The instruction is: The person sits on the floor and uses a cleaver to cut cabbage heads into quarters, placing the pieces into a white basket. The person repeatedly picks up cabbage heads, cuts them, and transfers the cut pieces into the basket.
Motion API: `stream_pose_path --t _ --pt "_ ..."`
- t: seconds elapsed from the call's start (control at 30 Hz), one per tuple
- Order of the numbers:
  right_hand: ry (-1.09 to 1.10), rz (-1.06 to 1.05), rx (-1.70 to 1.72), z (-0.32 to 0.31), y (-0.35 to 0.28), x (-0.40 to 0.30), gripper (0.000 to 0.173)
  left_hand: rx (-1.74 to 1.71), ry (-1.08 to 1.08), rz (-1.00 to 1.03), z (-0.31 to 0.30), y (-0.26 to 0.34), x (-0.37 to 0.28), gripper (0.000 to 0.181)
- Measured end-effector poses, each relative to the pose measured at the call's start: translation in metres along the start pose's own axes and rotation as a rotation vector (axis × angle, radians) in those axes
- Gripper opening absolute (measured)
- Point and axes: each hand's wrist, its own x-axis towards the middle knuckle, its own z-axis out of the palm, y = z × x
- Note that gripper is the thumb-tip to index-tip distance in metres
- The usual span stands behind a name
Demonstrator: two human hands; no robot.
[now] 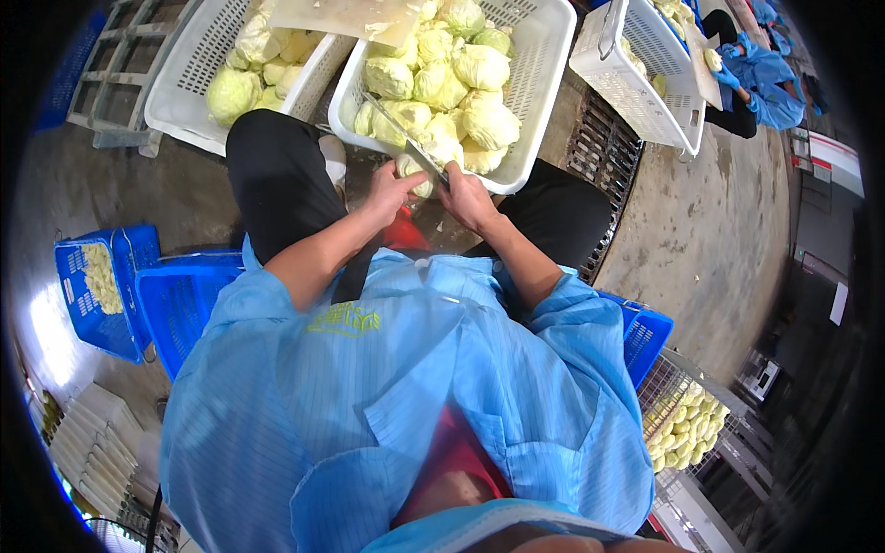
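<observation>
My left hand (390,191) grips a pale green cabbage (406,166) by its near side, between my knees. In my right hand (470,200) is a long-bladed knife (423,156), its blade slanting up and left across that cabbage. How deep the edge sits in it I cannot tell. Just beyond both hands stands a white plastic crate (547,90) heaped with cabbage heads (434,81). A whitish cutting board (325,15) lies over the crate's far left part, with a leaf scrap on it.
Another white crate (176,114) of cabbages stands left. Blue crates (148,242) flank me, one holding pale pieces. A metal floor grate (600,148) lies right. Farther right, a gloved co-worker (760,76) sits by a white crate (619,86). A wire cage (667,387) holds pale vegetables.
</observation>
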Motion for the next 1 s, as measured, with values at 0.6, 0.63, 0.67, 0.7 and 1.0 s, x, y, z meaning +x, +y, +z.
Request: stream_pose_path --t 0.6,0.63,0.67,0.7,1.0 --pt "0.854 0.126 0.477 -0.055 0.002 -0.004 0.022 -0.524 -0.225 -0.378 -0.011 0.057 0.006 0.037" --pt "0.821 0.186 0.595 -0.058 0.001 -0.006 0.023 -0.501 -0.225 -0.403 -0.011 0.060 0.003 0.037" --pt "0.834 0.182 0.626 -0.059 0.003 -0.005 0.023 -0.538 -0.243 -0.446 -0.014 0.060 0.003 0.037" --pt "0.847 0.182 0.661 -0.058 0.004 -0.005 0.023 -0.573 -0.257 -0.491 -0.016 0.062 0.000 0.037" --pt "0.893 0.179 0.855 -0.070 0.000 -0.008 0.017 -0.767 -0.179 0.108 -0.031 0.128 -0.019 0.044"
